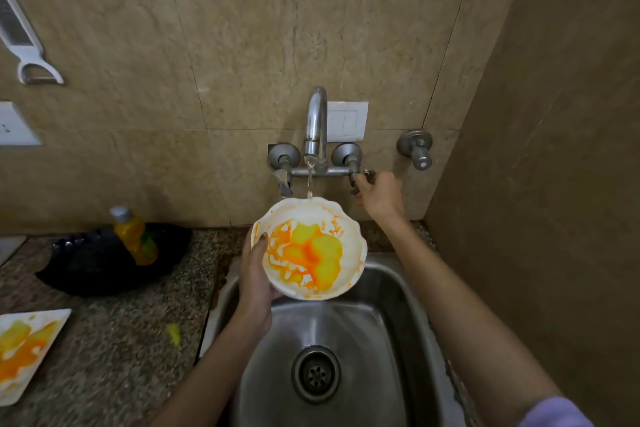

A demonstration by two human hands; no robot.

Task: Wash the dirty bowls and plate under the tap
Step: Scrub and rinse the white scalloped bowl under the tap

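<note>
Both forearms are bare; the left hand (254, 274) and right hand (379, 196) wear nothing, and a lilac sleeve (557, 414) edges the right upper arm.

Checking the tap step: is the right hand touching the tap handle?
Touching. The head view shows the right hand with its fingers wrapped around the right tap handle, while water falls onto the bowl.

The sink basin (346, 333) is open below and near the raised bowl (309, 250). The left hand (254, 274) and bowl block the far left of the basin. The right hand (379, 192) occupies the right tap handle (356, 180). A side wall (536, 184) closes the right. On the left counter (114, 340), a black dish (104, 267), bottle (135, 236) and plate (24, 350) obstruct passage.
</note>
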